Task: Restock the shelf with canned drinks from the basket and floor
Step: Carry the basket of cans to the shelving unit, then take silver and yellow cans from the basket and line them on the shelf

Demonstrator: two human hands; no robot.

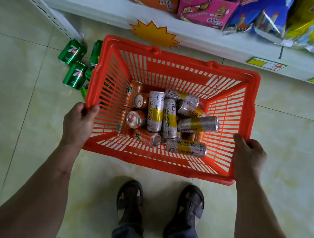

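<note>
An orange-red plastic basket is held in front of me above the tiled floor. My left hand grips its left rim, thumb hooked over the edge. My right hand grips the near right corner of the rim. Inside lie several tall silver-and-yellow tea cans and several shorter orange cans, all jumbled on their sides. Several green 7up cans lie on the floor to the left of the basket, some partly hidden behind its wall.
A white shelf runs across the top, carrying snack boxes and bags, with a yellow starburst tag on its edge. The shelf's white upright stands at the upper left. My sandalled feet stand below the basket.
</note>
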